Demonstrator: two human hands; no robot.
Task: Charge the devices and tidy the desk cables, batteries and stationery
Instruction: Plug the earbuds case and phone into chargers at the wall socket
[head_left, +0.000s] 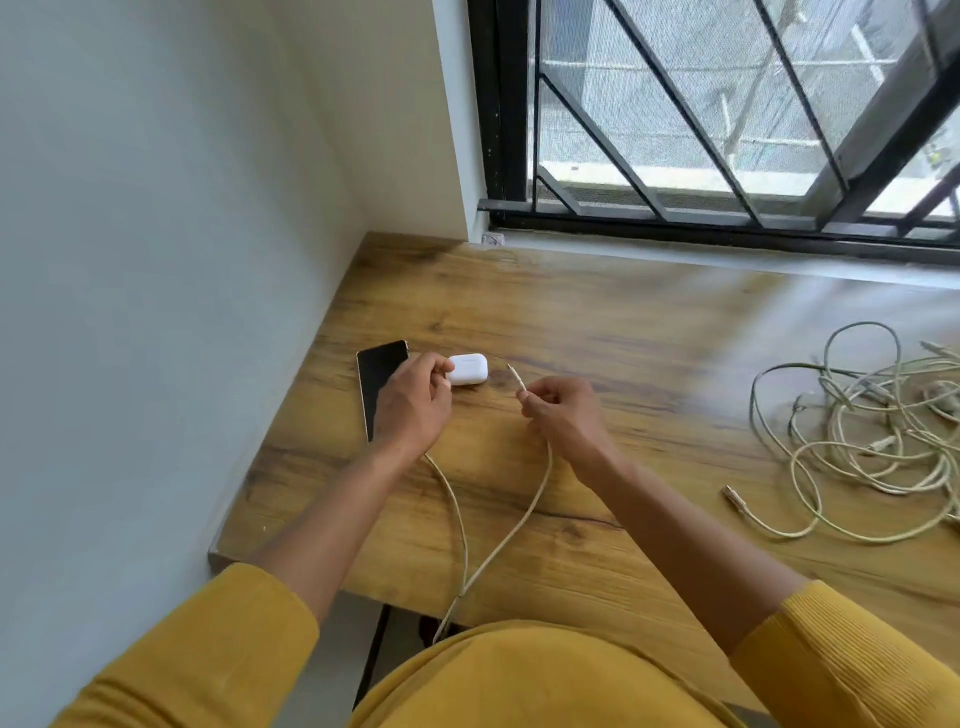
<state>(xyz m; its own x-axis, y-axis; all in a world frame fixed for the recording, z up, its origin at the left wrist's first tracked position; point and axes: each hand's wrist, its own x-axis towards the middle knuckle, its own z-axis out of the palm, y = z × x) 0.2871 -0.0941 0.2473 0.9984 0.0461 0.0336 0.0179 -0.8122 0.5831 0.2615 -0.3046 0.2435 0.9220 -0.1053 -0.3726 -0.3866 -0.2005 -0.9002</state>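
Left hand (415, 400) pinching the near-left end of a white earbud charging case (467, 369), thumb and fingertips curled round it; case seated on the wooden worktop (623, 332), just right of a black smartphone (376, 382) lying screen-up along the wall edge and partly covered by that hand. Right hand (561, 415) grasping a white charging cable (519, 525) close behind its plug (516, 376), fingers clenched round the cord.

Key relation: plug tip aimed up and left, toward the case, a clear gap of bare wood between the two. Long axis of the plug roughly in line with the case's right side. Port on the case not visible, so its facing cannot be told. Right hand nearer the plug, left nearer the case; probable next step a mating of plug to case, calling for the port to be turned toward the tip.

Cable: thin, round, flexible, running from the right hand down to the near worktop edge, looping back as a second strand toward the left wrist. Case: smooth, glossy, rounded plastic pebble. Phone: flat glass slab with pale metallic rim. Worktop: matte wood-grain laminate with dark knots. Far right: loose tangle of pale cables (878, 431) with exposed connectors, well apart from both hands, not yet tidied.
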